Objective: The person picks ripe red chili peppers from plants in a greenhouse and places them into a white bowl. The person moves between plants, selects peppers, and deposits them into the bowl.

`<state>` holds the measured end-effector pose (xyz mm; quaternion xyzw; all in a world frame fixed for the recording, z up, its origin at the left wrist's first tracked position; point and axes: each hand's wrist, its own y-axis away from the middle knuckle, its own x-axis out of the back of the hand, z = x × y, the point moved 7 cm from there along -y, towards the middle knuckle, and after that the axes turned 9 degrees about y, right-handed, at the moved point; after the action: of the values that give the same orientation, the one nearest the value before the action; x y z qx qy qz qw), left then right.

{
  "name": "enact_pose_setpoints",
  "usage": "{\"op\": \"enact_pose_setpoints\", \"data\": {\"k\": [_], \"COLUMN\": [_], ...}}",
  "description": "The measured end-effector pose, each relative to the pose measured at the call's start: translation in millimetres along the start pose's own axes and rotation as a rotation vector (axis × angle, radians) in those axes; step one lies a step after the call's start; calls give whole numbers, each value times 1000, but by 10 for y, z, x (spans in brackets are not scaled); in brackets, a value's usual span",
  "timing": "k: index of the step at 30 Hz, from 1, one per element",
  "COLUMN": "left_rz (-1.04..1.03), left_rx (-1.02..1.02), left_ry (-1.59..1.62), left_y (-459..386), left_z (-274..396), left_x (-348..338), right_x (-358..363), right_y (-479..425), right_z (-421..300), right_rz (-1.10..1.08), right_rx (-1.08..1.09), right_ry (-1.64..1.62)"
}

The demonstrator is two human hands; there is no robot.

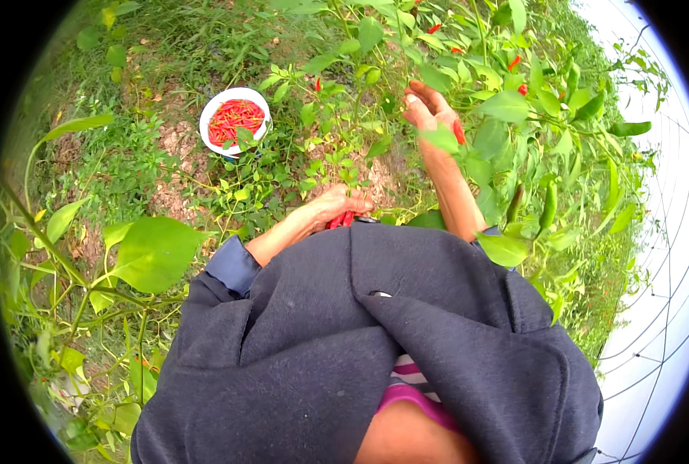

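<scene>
My left hand (344, 203) is low in front of the jacket, its fingers closed around several red chili peppers (340, 220) that stick out beneath them. My right hand (430, 110) reaches up among the chili plant leaves (504, 107), thumb and fingers half curled. Whether anything lies inside its palm cannot be seen. Close to the right wrist is a single red chili pepper (459, 132); a blurred leaf partly covers that wrist. To the left, on the ground, stands a white bucket (206, 116) holding many picked red chilies (237, 119).
Green chili peppers (548, 206) hang at the right, with a few red ones (514, 62) higher up. A large-leaved chili branch (153, 255) crosses the left side. Weeds and bare soil (179, 153) surround the bucket. Thin wires (666, 255) run at the far right.
</scene>
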<state>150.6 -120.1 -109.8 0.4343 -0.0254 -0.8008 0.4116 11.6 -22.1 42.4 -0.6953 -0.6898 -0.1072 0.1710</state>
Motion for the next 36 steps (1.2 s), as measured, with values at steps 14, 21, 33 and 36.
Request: {"op": "enact_pose_setpoints", "data": {"k": [14, 21, 33, 36], "left_rz": [389, 664, 847, 896], "left_rx": [-167, -155, -402, -469], "left_ry": [450, 540, 415, 363], "left_y": [220, 145, -1101, -1372], "left_z": [-665, -1245, -642, -353], "left_x": [807, 1329, 2216, 2328], "right_x": [-1693, -2624, -2668, -2536], "right_y": [-961, -1611, -1975, -1675], "right_z": [1671, 2109, 2837, 2775], "right_rz": [-446, -539, -1030, -1184], "right_rx": [25, 905, 717, 713], "right_ry": [803, 1376, 1704, 1730]}}
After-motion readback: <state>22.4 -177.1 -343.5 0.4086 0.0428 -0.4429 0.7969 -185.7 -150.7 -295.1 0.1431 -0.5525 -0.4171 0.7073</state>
